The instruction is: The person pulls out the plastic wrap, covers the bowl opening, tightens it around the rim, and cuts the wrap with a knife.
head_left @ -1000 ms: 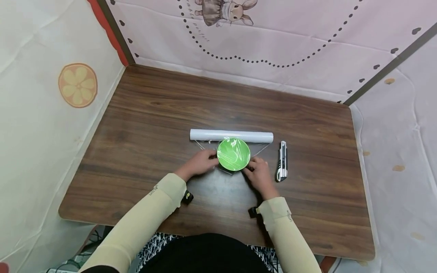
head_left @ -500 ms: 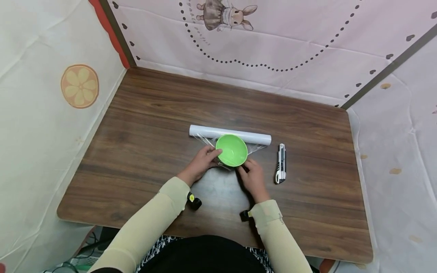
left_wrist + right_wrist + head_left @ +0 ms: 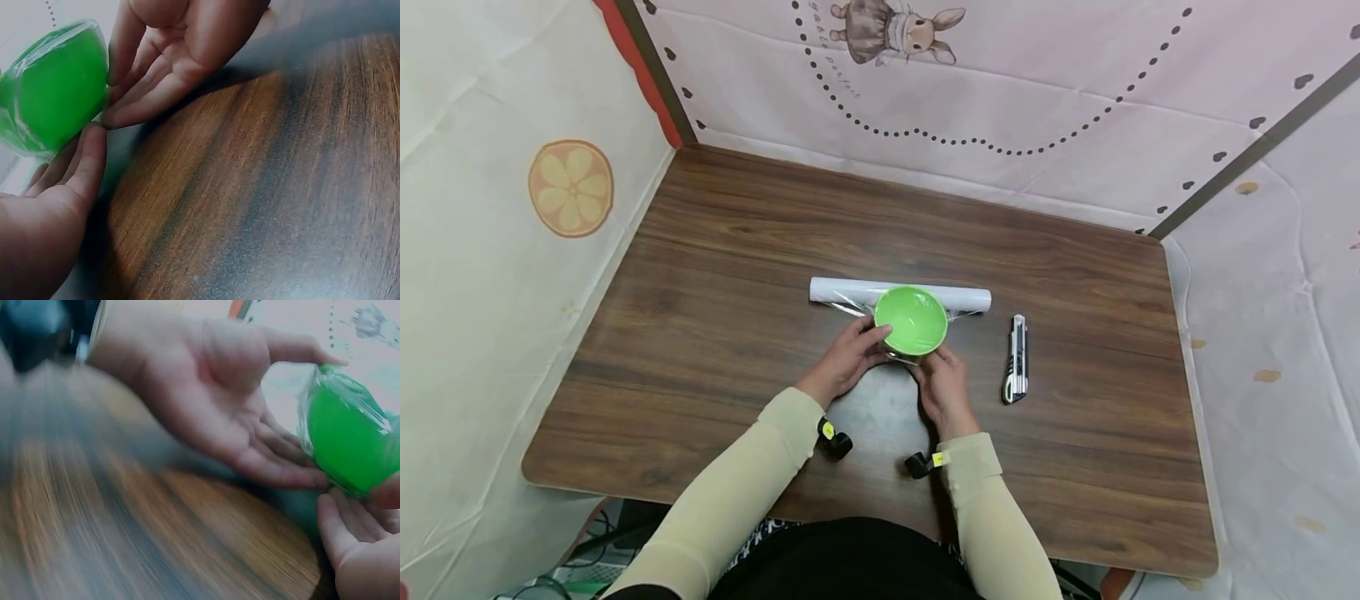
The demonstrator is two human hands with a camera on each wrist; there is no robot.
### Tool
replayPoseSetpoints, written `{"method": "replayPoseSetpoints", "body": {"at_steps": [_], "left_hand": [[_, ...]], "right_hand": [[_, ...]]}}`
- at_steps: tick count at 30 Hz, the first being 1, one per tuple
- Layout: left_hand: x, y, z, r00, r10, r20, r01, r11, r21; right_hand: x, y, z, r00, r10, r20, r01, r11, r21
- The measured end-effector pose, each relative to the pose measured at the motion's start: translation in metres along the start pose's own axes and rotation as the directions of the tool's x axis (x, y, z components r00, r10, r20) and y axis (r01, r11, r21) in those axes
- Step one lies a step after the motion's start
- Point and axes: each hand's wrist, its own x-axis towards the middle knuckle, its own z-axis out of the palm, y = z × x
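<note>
A green bowl [image 3: 912, 320] with clear cling film [image 3: 355, 400] stretched over its outside is held raised and tilted in front of the roll. My left hand [image 3: 847, 358] grips the bowl's left side, its thumb on the rim and its fingers beneath. My right hand [image 3: 943, 387] holds the bowl from the lower right, fingers tucked at its underside. In the left wrist view the fingertips of both hands meet under the bowl [image 3: 62, 90]. The white roll of cling film [image 3: 842, 290] lies just behind, with loose film reaching from it toward the bowl.
A utility knife [image 3: 1017, 358] lies on the brown wooden table [image 3: 737, 242] to the right of my right hand. Printed cloth walls [image 3: 1000, 92] enclose the table's back and sides.
The bowl has been tilted and raised slightly. My left thumb has moved onto its rim, and my right hand has come in under it. The film roll has shifted slightly left.
</note>
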Motion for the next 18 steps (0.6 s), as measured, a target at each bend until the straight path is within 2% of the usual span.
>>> {"method": "replayPoseSetpoints", "body": {"at_steps": [3,7,10,13,16,18], "left_hand": [[-0.001,0.003,0.000,1.000,-0.010,0.026,0.009,1.000,0.019],[-0.002,0.005,-0.002,0.999,-0.014,0.031,0.013,0.999,0.043],[-0.003,0.007,-0.003,1.000,-0.010,0.029,0.008,0.998,0.057],[-0.004,0.007,-0.002,1.000,0.000,0.024,-0.002,0.998,0.064],[-0.005,0.006,-0.001,1.000,0.012,0.010,-0.013,0.998,0.067],[-0.006,0.006,-0.001,1.000,0.023,0.002,-0.023,0.998,0.061]], "right_hand": [[-0.003,0.000,0.002,0.996,0.061,0.065,-0.069,0.989,0.130],[-0.007,-0.002,0.002,0.978,0.126,0.164,-0.157,0.968,0.193],[-0.011,-0.002,0.000,0.960,0.134,0.246,-0.195,0.951,0.242],[-0.014,0.000,-0.004,0.937,0.110,0.333,-0.207,0.940,0.271],[-0.016,0.000,-0.007,0.915,0.079,0.395,-0.185,0.953,0.239],[-0.016,-0.002,-0.006,0.910,0.069,0.409,-0.161,0.967,0.197]]}}
